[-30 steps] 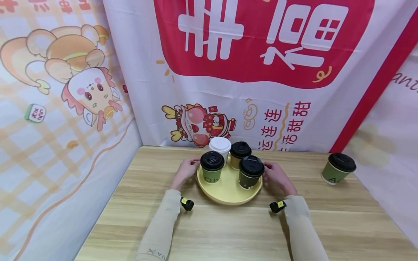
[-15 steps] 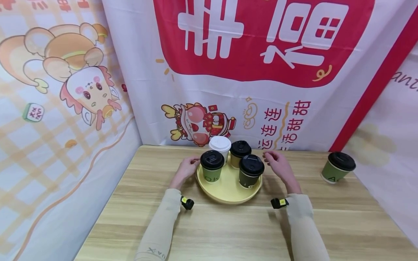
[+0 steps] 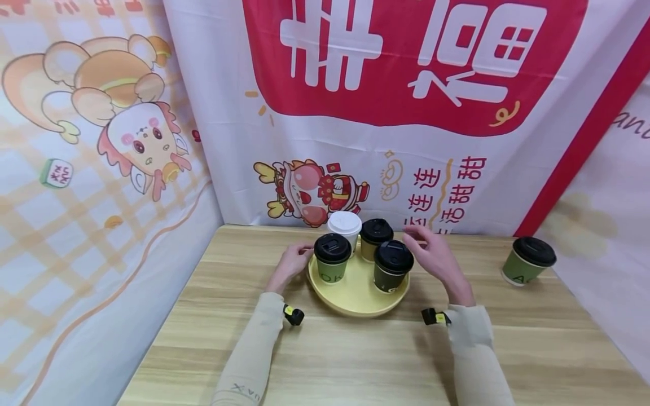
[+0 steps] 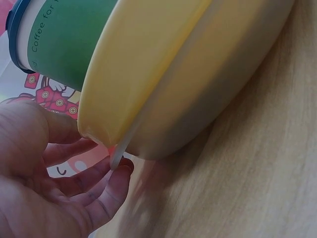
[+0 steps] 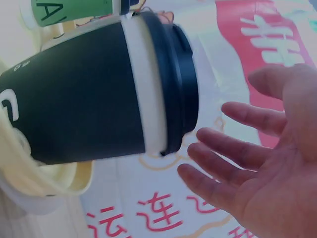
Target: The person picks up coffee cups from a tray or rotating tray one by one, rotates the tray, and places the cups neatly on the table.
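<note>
A round yellow tray (image 3: 358,299) on the table carries a green cup (image 3: 332,268), a white-lidded cup (image 3: 345,221), a brown cup (image 3: 372,252) and a dark cup (image 3: 390,276); the last three but the white one have black lids. My left hand (image 3: 291,264) grips the tray's left edge; in the left wrist view its fingers (image 4: 111,193) curl under the rim. Off the tray, my right hand (image 3: 434,256) is raised beside the dark cup's black lid. The right wrist view shows its fingers (image 5: 223,144) spread and loosely bent, with nothing in them.
Another green cup (image 3: 523,268) with a black lid stands alone at the table's right. A printed cloth (image 3: 228,169) hangs along the wooden table's (image 3: 370,361) back edge, close behind the cups. More printed cloth (image 3: 167,270) borders the left side.
My right hand has let go of the tray's right edge and risen, then moved left toward the cup lids. The left hand keeps its grip, and the tray and cups stay in place.
</note>
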{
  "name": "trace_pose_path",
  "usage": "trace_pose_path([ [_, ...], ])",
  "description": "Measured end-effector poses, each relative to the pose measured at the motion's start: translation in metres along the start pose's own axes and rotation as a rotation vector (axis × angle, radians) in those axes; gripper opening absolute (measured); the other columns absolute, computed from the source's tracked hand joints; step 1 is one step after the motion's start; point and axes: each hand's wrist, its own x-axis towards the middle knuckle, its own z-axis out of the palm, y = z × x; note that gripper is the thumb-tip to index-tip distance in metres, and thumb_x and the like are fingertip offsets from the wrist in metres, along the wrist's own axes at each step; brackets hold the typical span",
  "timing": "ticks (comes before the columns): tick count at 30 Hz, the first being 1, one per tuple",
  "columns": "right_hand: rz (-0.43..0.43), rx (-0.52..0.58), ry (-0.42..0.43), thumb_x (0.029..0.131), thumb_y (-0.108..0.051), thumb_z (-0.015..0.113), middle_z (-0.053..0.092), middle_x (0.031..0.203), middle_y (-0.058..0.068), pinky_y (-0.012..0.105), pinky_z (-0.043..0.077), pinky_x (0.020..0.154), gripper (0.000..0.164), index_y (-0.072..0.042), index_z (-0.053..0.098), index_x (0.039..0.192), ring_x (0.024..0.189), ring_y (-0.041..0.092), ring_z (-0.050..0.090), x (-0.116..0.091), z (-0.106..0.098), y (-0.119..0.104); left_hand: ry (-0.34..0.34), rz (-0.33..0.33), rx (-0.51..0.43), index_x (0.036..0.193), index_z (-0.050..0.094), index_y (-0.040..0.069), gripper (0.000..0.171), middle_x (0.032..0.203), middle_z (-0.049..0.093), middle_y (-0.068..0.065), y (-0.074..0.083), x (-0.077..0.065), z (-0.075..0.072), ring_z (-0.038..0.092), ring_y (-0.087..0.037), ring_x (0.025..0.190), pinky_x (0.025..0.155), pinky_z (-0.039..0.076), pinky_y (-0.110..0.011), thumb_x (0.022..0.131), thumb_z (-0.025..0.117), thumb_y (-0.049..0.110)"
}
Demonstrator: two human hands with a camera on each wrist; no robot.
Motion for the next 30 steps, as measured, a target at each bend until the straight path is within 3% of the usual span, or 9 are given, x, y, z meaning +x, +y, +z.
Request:
trace_pose_path([
  [9,-0.137,-0.215,-0.122,0.089,-0.045,0.057,0.053,0.127,0.012,0.049,0.037,0.098,0.052,-0.01,0.053,0.126,0.12,0.031,0.046,0.001,0.019,-0.019,0.015,-0.001,-0.013,0.113,0.065,0.014,0.025,0.108,0.066,-0.009,0.003,-0.003,-0.003,0.059,-0.023,0.1,0.089,0.046,-0.038,0.093,0.055,0.024],
  [17,-0.118,-0.361,-0.169,0.086,-0.044,0.06,0.045,0.133,0.022,0.055,0.034,0.099,0.054,-0.01,0.053,0.127,0.12,0.039,0.041,-0.004,0.032,-0.019,0.01,-0.002,-0.003,0.114,0.065,0.013,0.026,0.108,0.066,-0.009,0.005,-0.005,0.0,0.058,-0.023,0.102,0.091,0.045,-0.038,0.093,0.055,0.024],
  [30,-0.108,-0.44,-0.188,0.076,-0.044,0.071,0.043,0.132,0.024,0.057,0.038,0.093,0.067,-0.014,0.049,0.132,0.115,0.044,0.042,-0.006,0.038,-0.022,0.025,-0.007,-0.007,0.113,0.065,0.015,0.024,0.107,0.066,-0.007,0.0,-0.002,0.002,0.058,-0.022,0.101,0.091,0.045,-0.038,0.093,0.054,0.024],
])
